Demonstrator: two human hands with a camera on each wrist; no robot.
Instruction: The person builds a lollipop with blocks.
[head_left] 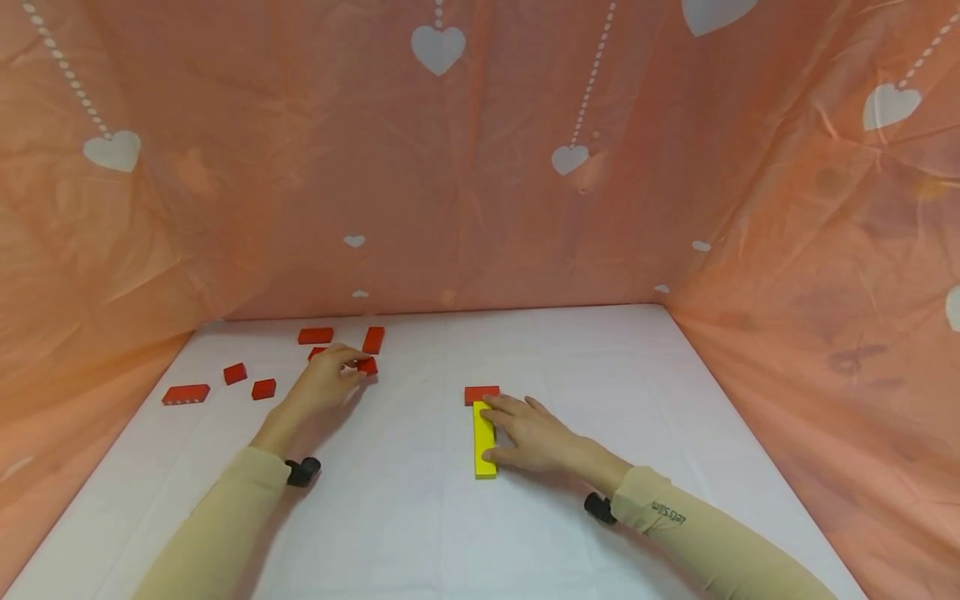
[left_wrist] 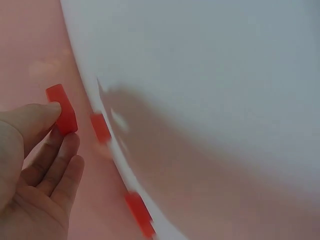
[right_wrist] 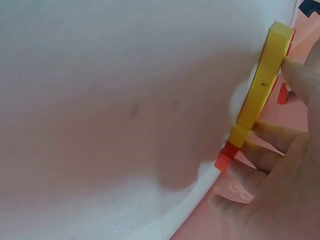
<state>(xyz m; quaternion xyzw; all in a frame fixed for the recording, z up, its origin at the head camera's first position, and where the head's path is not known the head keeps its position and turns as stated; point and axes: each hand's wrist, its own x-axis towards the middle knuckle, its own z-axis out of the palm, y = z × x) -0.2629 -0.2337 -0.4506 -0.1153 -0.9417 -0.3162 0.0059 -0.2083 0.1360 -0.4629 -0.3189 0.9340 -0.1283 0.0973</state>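
My left hand [head_left: 330, 377] pinches a small red block [head_left: 367, 365] between thumb and fingers. In the left wrist view, this red block [left_wrist: 62, 110] appears raised off the table, its lower end by the fingertips. My right hand [head_left: 536, 435] rests with extended fingers along the right side of a long yellow block [head_left: 483, 450]. At the far end of the yellow block lies a red block [head_left: 480, 393] set crosswise, with a fingertip at it. In the right wrist view, a seam shows across the yellow block [right_wrist: 262, 80], near its red end.
Around my left hand lie several red blocks: one flat at the back [head_left: 316, 335], an upright-looking one [head_left: 373, 340], two small ones including a near one [head_left: 263, 389], and a dotted one [head_left: 186, 394]. Orange cloth [head_left: 450, 208] with white hearts encloses the white table [head_left: 420, 517].
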